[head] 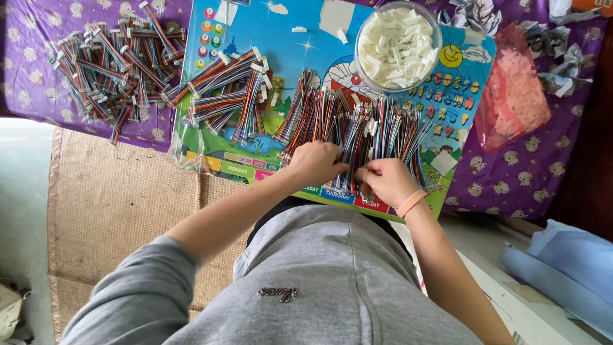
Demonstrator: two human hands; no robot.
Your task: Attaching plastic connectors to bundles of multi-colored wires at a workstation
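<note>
My left hand (314, 163) was curled over the near ends of the loose rainbow-coloured wires (357, 131), fingers pressed down on them, while my right hand (386, 181) sat just beside it, fingertips pinching at a few strands; I could not tell exactly how many it gripped. The wires lay fanned out directly beyond both hands on the blue cartoon play mat (268, 38), likely spread flat so single strands could be picked off the near edge. Farther beyond my right hand stood a clear bowl of white plastic connectors (397, 46), within easy reach. Away past my left hand lay finished bundles (223, 92) and a bigger heap (115, 67) on the purple cloth (25, 57), kept apart from the loose stock.
</note>
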